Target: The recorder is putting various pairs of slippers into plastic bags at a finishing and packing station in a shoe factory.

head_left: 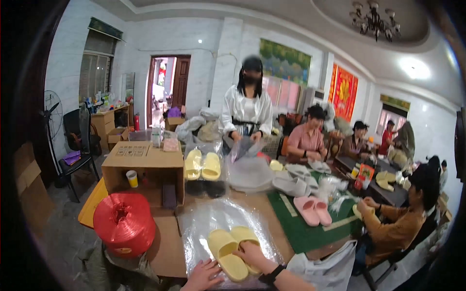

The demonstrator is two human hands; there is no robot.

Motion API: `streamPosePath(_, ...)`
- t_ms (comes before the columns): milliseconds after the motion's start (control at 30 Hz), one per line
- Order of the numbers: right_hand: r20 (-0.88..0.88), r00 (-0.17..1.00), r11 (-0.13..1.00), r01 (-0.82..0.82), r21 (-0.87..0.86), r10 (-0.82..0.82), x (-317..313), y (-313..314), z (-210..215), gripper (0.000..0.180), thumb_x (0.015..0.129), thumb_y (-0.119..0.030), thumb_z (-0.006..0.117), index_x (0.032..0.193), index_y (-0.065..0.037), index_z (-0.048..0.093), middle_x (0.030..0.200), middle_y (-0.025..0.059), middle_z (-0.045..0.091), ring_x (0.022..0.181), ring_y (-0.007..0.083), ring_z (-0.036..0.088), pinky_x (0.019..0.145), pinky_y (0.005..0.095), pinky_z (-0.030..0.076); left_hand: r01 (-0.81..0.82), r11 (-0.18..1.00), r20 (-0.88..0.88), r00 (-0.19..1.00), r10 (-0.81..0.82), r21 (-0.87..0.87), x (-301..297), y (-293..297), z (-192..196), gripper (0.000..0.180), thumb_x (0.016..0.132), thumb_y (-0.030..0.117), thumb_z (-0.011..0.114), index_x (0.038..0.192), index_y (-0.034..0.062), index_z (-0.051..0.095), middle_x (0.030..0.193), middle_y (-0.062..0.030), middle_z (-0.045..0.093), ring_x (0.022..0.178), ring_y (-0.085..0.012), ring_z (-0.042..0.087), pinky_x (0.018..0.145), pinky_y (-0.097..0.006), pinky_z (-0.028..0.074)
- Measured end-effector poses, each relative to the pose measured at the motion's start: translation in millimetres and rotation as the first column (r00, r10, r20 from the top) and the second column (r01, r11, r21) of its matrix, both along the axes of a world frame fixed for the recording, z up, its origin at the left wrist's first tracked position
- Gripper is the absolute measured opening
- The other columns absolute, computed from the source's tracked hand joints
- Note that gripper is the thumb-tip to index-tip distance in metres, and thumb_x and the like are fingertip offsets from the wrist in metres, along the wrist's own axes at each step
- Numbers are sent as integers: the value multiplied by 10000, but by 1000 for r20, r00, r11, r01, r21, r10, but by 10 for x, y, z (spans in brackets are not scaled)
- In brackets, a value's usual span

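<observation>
A pair of pale yellow slippers (228,248) lies side by side on a stack of clear plastic bags (199,228), right in front of me. My right hand (252,254), with a dark band at the wrist, has its fingers closed on the right slipper, near its inner edge. Just left of the pair, my left hand (204,275) rests flat on the plastic with its fingers spread. Beyond the bags, another yellow pair (202,165) sits in clear plastic on top of dark slippers (206,188).
A large red roll of plastic twine (124,224) stands at the left beside an open cardboard box (145,160) holding a cup (132,179). Pink slippers (313,211) and grey slippers (292,183) lie at the right. Co-workers (246,109) stand and sit around the table.
</observation>
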State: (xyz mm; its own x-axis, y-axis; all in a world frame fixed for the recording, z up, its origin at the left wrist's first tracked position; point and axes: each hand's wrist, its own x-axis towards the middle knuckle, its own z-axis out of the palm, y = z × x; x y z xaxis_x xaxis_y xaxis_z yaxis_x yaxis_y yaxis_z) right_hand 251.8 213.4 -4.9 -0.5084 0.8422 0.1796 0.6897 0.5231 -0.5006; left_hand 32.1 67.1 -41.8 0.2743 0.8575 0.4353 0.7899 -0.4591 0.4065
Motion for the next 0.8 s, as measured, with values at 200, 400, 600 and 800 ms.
streamPosePath(200, -59, 998, 994, 13, 106, -7, -54, -4, -23, 416, 932, -397, 615, 842, 9, 603, 747, 205, 644, 720, 418, 642, 657, 497, 502, -13, 1000, 117, 993, 15, -12, 14, 4, -59, 472, 854, 364, 711, 1223, 73, 667, 1351, -182, 581, 1279, -425, 487, 1066, -506, 382)
streamPosePath(400, -267, 961, 974, 129, 187, -76, 188, -175, -101, 207, 891, -193, 677, 968, -6, 635, 921, 217, 653, 850, 327, 630, 765, 426, 484, -42, 981, 41, 999, 35, 192, 125, -1, -44, 306, 760, 265, 731, 996, 72, 700, 1112, -143, 628, 1085, -367, 551, 926, -501, 440)
streamPosePath(600, -585, 788, 929, 338, 152, -191, 598, -912, 316, 147, 939, -117, 598, 965, 26, 618, 864, 159, 635, 760, 269, 586, 701, 388, 482, -109, 983, 9, 994, 109, 146, 294, -65, 107, 293, 670, 155, 750, 902, 12, 641, 1035, -228, 601, 967, -406, 569, 912, -490, 462)
streamPosePath(800, -685, 617, 920, 312, -238, -387, 1546, -962, -282, 285, 941, -171, 632, 1132, 40, 640, 982, 127, 716, 897, 244, 695, 790, 372, 539, 0, 997, -18, 1000, -1, -82, 292, 117, 241, 113, 858, 182, 602, 932, 104, 637, 962, -72, 637, 867, -324, 633, 745, -465, 539)
